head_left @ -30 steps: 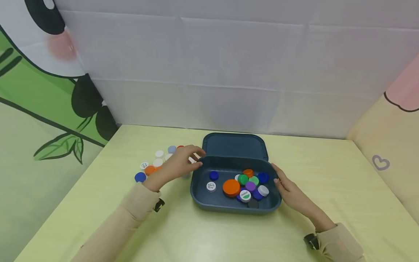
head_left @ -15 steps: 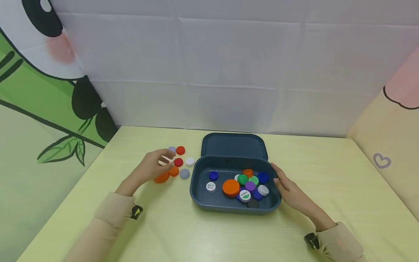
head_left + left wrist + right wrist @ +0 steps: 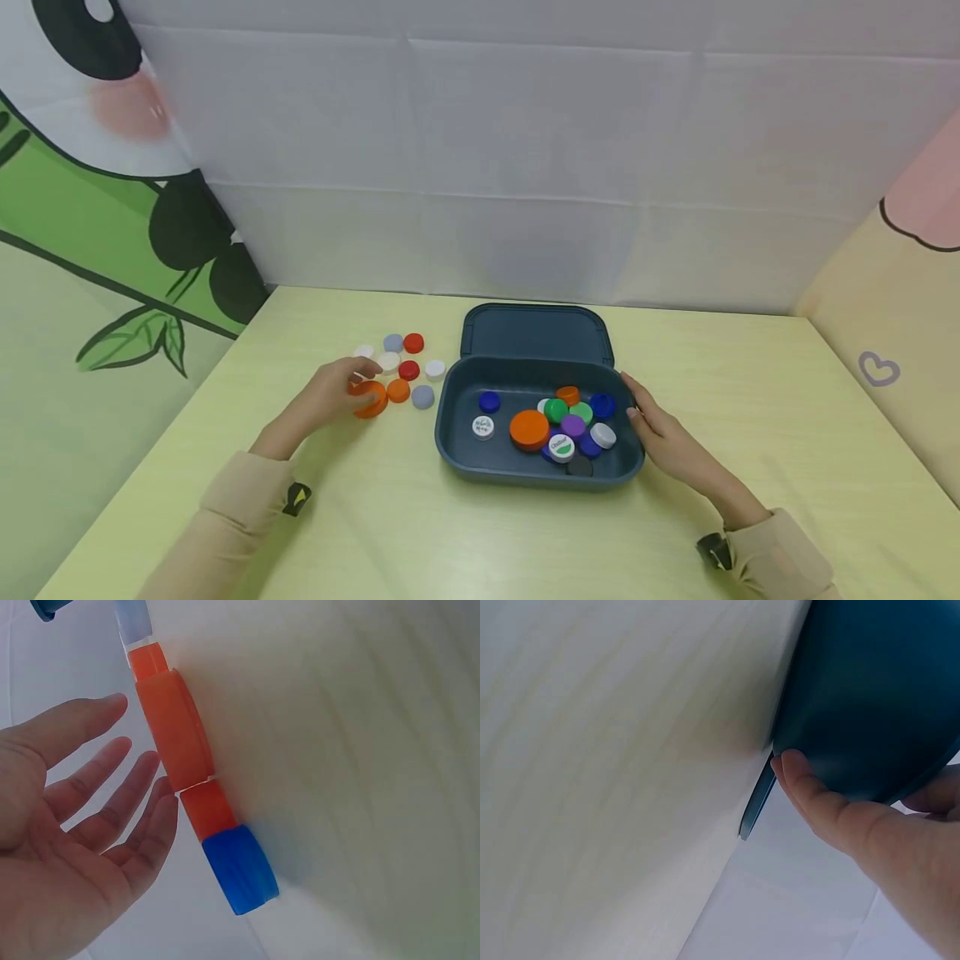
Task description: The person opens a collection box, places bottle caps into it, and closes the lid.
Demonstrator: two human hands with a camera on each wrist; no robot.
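Note:
My left hand [image 3: 322, 402] hovers over the pile of bottle caps on the left, with its fingers spread around a large orange cap [image 3: 374, 403]. The left wrist view shows the thumb apart from loosely bent fingers, beside that cap [image 3: 172, 731] and a blue cap [image 3: 240, 870]; nothing is pinched. My right hand [image 3: 667, 442] grips the right wall of a dark blue box [image 3: 517, 482], thumb at the rim and fingers along the outside. Inside the box are several caps, among them a big orange cap [image 3: 529, 431], a green cap [image 3: 556, 411] and a purple cap [image 3: 573, 427].
Behind the box lies its dark lid [image 3: 536, 333]. Beside the left hand are red caps [image 3: 408, 370], white caps [image 3: 435, 371], a small orange cap [image 3: 398, 390] and pale blue caps [image 3: 422, 397]. A white cloth wall [image 3: 480, 242] stands at the table's back edge.
My left hand has moved left from the box's edge to the loose caps and lowered around the large orange one. The right hand and box have stayed put.

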